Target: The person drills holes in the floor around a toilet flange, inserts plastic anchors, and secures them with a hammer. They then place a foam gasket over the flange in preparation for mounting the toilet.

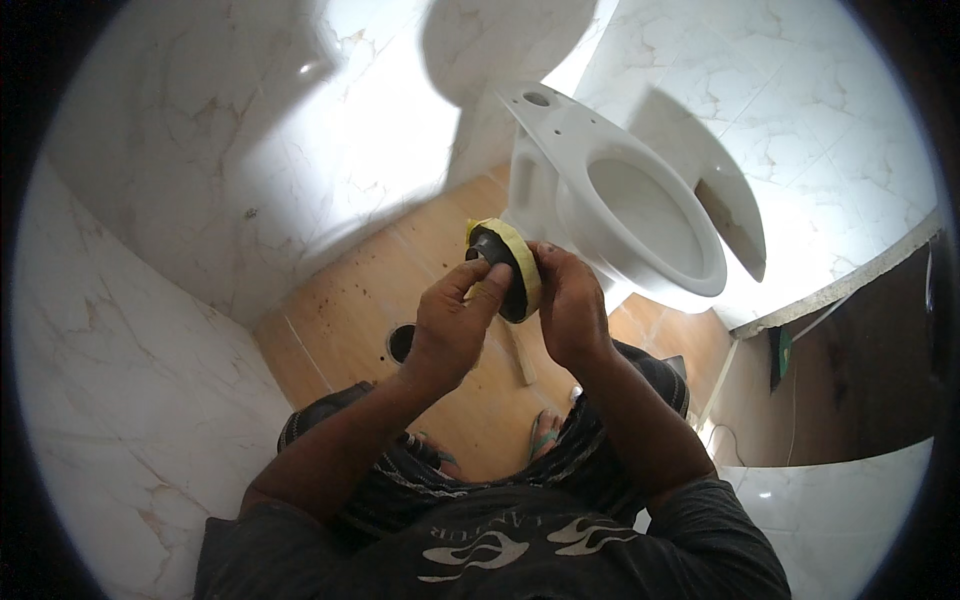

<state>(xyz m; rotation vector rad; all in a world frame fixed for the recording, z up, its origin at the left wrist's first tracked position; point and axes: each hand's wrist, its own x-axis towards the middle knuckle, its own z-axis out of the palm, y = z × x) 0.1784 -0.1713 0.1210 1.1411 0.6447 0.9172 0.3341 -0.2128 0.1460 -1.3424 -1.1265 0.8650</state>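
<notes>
Between my two hands, above the floor, is a toilet wax ring (528,270) with a pale yellow rim and a black inner part, tilted on its edge. My left hand (455,318) grips its black middle, the thumb pressed on it and the fingers curled. On the other side, my right hand (572,305) closes its fingers on the yellow rim. A white toilet bowl (567,150) stands just beyond my right hand. Below and left of my hands, a round dark drain hole (400,343) opens in the floor, partly covered by my left wrist.
White marbled tile walls (200,130) close in at the left and back. The tan tiled floor (345,285) has dark specks and a thin strip (523,362) lying near my sandalled feet. At the right is a dark opening (860,370) with a rough edge.
</notes>
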